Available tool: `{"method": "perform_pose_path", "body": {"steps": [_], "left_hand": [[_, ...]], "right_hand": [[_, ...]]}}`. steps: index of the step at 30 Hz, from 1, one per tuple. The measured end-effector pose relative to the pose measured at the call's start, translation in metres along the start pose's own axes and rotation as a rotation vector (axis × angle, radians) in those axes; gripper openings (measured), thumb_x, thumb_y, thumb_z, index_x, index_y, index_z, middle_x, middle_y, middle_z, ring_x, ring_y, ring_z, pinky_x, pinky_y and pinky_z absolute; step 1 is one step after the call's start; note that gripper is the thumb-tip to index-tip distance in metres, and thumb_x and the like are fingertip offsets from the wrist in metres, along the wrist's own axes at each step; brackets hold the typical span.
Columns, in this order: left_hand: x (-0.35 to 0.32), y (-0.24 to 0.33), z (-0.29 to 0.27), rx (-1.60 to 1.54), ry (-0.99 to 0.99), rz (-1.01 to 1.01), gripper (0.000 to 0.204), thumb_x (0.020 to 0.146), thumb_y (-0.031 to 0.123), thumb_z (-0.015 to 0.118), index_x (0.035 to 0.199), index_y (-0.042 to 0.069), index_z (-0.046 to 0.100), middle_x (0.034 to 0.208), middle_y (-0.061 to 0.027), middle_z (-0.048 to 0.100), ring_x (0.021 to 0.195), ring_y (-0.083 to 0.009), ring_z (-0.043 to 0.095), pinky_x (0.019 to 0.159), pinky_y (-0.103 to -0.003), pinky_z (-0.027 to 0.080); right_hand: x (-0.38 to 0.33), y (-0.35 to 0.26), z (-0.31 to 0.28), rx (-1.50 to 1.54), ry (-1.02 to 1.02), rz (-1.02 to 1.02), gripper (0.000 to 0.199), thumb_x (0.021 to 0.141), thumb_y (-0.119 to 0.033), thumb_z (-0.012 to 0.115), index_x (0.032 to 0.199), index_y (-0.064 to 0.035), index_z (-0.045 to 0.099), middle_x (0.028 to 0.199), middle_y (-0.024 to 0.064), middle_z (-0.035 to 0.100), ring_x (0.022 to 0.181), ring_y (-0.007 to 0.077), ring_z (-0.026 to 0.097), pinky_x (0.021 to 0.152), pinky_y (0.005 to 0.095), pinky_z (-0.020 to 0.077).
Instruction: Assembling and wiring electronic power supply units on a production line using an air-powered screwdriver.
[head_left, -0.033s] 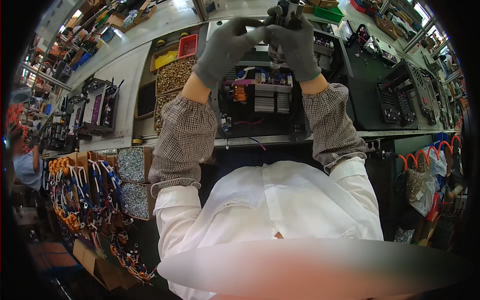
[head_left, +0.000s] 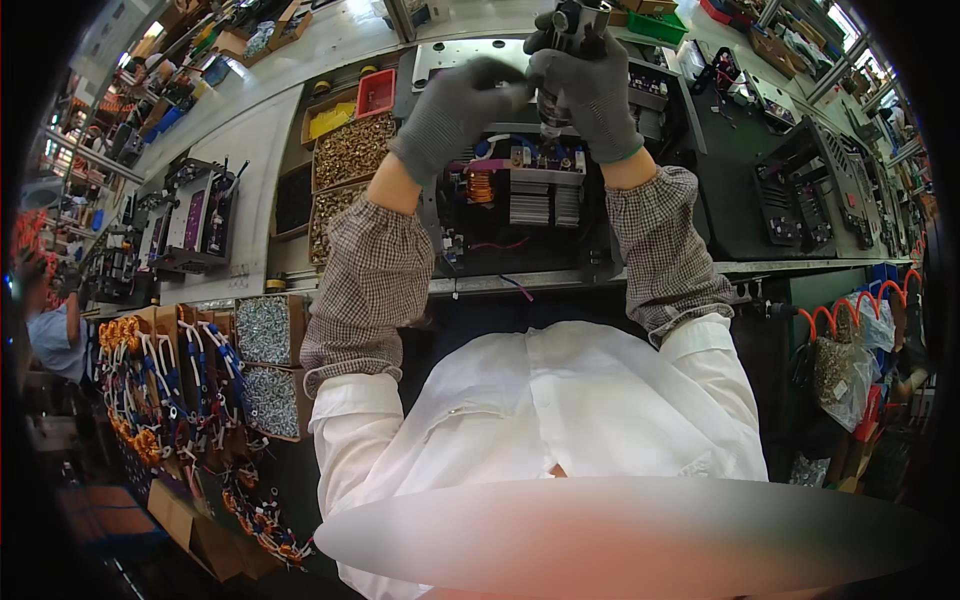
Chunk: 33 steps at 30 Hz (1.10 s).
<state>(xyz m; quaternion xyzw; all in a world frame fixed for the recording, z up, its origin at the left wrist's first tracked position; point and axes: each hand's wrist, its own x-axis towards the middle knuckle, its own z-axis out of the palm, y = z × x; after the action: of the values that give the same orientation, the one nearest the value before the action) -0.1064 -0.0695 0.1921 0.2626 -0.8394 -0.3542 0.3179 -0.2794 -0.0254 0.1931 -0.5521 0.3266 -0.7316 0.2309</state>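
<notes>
My right hand (head_left: 592, 95), in a grey knit glove, is wrapped round a dark power screwdriver (head_left: 578, 25) held upright, its lower end pointing down. Just left of it, my gloved left hand (head_left: 462, 108) has its fingers bent and drawn together, their tips close to the right hand; what they hold, if anything, is hidden. Below both hands lies an open electronic unit (head_left: 545, 190) with grey finned heat sinks, a copper coil and a purple circuit board. Behind the left hand a pale metal plate (head_left: 470, 52) shows.
Trays of brass-coloured fasteners (head_left: 352, 150) and a red bin (head_left: 376, 92) stand left of the unit. Silver screws fill boxes (head_left: 265, 330) lower left, beside hanging wire harnesses (head_left: 170, 370). Further units (head_left: 195, 215) lie left, and an opened chassis (head_left: 815, 190) right. A red coiled hose (head_left: 850, 305) hangs right.
My left hand has dropped slightly and come away from the screwdriver's upper part, uncovering more of the pale plate. My right hand and the screwdriver have barely moved.
</notes>
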Motion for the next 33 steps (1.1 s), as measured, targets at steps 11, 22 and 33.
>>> {"method": "perform_pose_path", "body": {"steps": [11,22,33], "left_hand": [[-0.019,-0.037,0.049,0.446,-0.189,0.072,0.026,0.088,0.032,0.066,0.112,0.021,0.070,0.093,-0.0020,0.071,0.076,-0.0178,0.069,0.070,-0.030,0.057],[-0.012,-0.029,0.046,0.197,-0.235,-0.211,0.025,0.086,0.021,0.069,0.108,0.011,0.070,0.093,-0.0069,0.072,0.080,-0.0155,0.069,0.074,-0.029,0.056],[-0.005,-0.025,0.023,-0.533,-0.070,-0.344,0.022,0.089,0.016,0.068,0.104,0.000,0.067,0.086,-0.0032,0.067,0.072,-0.0084,0.060,0.064,-0.021,0.050]], "right_hand": [[-0.008,-0.018,0.007,-0.003,-0.055,-0.023,0.031,0.079,0.007,0.062,0.109,0.0010,0.061,0.093,0.0078,0.066,0.073,0.0104,0.063,0.065,0.0229,0.0535],[-0.007,-0.026,0.002,0.215,-0.071,-0.092,0.032,0.081,0.004,0.065,0.113,0.0031,0.059,0.098,0.0134,0.066,0.077,0.0173,0.066,0.066,0.0266,0.0561],[0.021,-0.087,-0.037,-0.283,-0.099,-0.352,0.041,0.079,0.000,0.059,0.120,0.0029,0.055,0.099,0.0162,0.063,0.077,0.0209,0.068,0.058,0.0284,0.0586]]}}
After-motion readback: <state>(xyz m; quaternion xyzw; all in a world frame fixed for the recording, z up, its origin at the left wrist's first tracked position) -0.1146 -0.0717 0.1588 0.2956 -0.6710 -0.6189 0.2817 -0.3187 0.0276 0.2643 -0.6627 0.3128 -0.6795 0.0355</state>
